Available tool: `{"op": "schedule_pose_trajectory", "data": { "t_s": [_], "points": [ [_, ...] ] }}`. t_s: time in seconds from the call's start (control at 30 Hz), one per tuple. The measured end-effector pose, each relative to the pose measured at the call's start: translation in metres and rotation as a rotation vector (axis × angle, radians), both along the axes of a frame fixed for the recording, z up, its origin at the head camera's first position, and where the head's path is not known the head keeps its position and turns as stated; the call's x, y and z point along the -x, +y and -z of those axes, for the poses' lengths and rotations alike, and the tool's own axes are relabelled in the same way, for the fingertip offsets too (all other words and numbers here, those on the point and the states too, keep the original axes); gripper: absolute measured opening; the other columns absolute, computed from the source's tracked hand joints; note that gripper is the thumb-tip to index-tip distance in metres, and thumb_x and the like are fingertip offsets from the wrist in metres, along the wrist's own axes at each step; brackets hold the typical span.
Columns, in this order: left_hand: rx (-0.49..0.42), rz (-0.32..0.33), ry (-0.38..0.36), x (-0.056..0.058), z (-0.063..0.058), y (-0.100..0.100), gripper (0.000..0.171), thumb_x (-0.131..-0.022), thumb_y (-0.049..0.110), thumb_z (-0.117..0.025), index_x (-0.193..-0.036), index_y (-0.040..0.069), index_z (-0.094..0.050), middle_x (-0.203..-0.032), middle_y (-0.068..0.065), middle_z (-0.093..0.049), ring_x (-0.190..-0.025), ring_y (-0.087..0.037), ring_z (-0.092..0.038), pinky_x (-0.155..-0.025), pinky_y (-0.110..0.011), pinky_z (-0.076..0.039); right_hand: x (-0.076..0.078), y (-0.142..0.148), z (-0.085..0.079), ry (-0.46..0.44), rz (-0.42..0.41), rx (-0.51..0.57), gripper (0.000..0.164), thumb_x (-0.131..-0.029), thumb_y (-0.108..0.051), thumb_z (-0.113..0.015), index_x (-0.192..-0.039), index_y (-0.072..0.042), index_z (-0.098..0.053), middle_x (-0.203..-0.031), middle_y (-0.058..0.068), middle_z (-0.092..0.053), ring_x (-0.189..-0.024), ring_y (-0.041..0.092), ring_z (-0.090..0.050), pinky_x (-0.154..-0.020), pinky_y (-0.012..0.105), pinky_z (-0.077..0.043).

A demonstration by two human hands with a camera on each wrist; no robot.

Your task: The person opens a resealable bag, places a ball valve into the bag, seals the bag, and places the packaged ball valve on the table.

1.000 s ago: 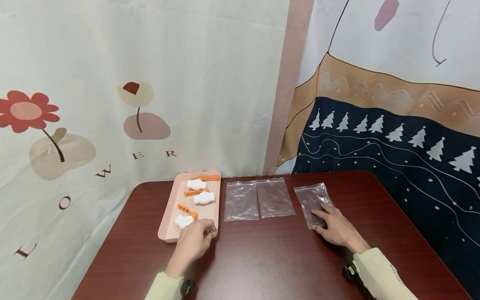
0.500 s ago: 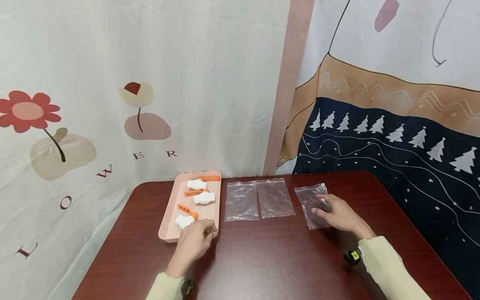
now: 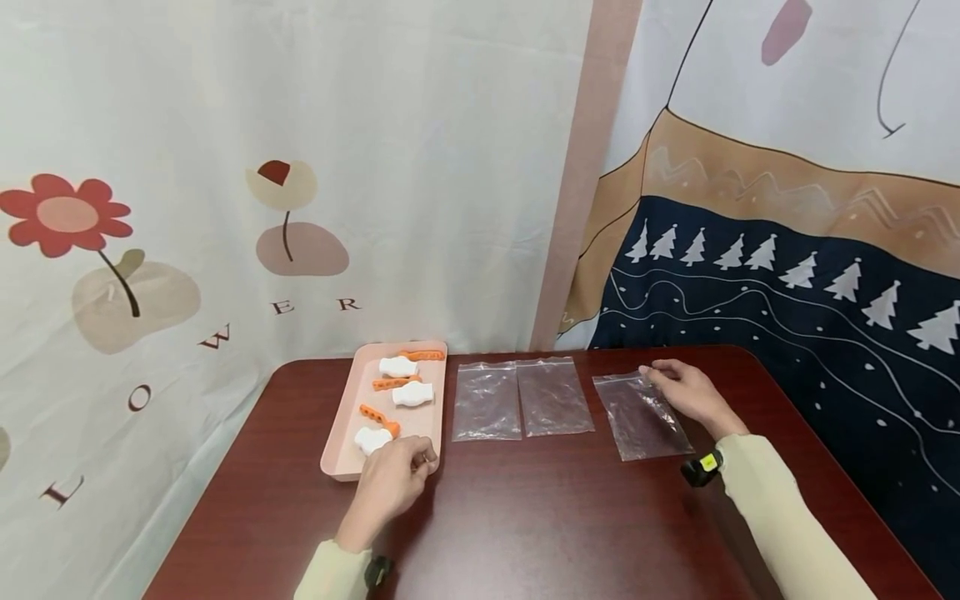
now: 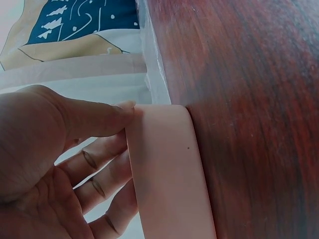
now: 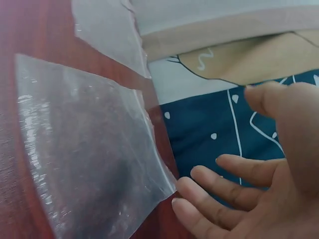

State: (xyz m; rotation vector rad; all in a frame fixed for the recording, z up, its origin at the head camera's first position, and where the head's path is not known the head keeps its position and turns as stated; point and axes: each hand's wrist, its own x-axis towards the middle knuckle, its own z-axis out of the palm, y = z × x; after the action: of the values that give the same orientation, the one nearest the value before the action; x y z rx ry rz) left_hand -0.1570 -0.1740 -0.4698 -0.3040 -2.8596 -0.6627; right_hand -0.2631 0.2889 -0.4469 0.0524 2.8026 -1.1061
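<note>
My left hand (image 3: pixel 397 479) holds the near right corner of the pink tray (image 3: pixel 336 450). In the left wrist view the thumb lies at the rim and the other fingers (image 4: pixel 112 167) pass behind the tray wall (image 4: pixel 169 164). My right hand (image 3: pixel 693 396) is at the top right corner of a clear zip bag (image 3: pixel 641 421) lying flat on the table. Its fingers (image 5: pixel 219 199) are spread and loosely bent, fingertips right by the bag's zip edge, with nothing between them and the thumb.
Two more clear zip bags (image 3: pixel 486 404) lie side by side between tray and right-hand bag. In the tray are several white pieces (image 3: pixel 412 394) and orange perforated sticks (image 3: pixel 380 417). A patterned curtain (image 3: pixel 450 167) hangs behind the dark red table (image 3: pixel 510 517).
My right hand has lifted off the bag's lower part and moved away to its top right corner, leaving the bag flatter and fully spread. My left hand stays at the tray corner.
</note>
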Motion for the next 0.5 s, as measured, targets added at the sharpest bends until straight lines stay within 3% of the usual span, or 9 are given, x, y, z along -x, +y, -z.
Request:
{"op": "schedule_pose_trajectory", "data": {
  "t_s": [0.23,0.33,0.5],
  "points": [
    [0.001,-0.005,0.001,0.0,0.0,0.0,0.03,-0.076,-0.001,-0.073,-0.07,0.026,-0.062,-0.063,0.018,-0.054,-0.063,-0.003,-0.05,-0.058,-0.026,-0.04,0.019,0.003,-0.001,-0.117,0.113,0.138,0.091,-0.102,-0.067,-0.036,-0.153,0.009,-0.035,-0.144,0.031,-0.051,-0.128,0.041,-0.055,-0.108,0.051,-0.05],
    [-0.001,-0.006,0.002,0.0,0.001,0.0,0.029,-0.076,-0.001,-0.073,-0.07,0.025,-0.063,-0.063,0.018,-0.054,-0.063,-0.003,-0.051,-0.058,-0.027,-0.04,0.024,0.004,0.002,-0.125,0.147,0.131,0.088,-0.105,-0.063,-0.033,-0.153,0.012,-0.033,-0.145,0.033,-0.051,-0.129,0.043,-0.056,-0.107,0.051,-0.051],
    [-0.01,-0.008,-0.009,0.0,0.001,0.0,0.028,-0.077,0.0,-0.074,-0.071,0.025,-0.063,-0.062,0.018,-0.053,-0.063,-0.003,-0.05,-0.058,-0.026,-0.039,0.031,0.005,0.009,-0.123,0.171,0.061,0.075,-0.107,-0.055,-0.036,-0.141,0.01,-0.05,-0.131,0.029,-0.057,-0.118,0.041,-0.061,-0.1,0.05,-0.055]
  ]
}}
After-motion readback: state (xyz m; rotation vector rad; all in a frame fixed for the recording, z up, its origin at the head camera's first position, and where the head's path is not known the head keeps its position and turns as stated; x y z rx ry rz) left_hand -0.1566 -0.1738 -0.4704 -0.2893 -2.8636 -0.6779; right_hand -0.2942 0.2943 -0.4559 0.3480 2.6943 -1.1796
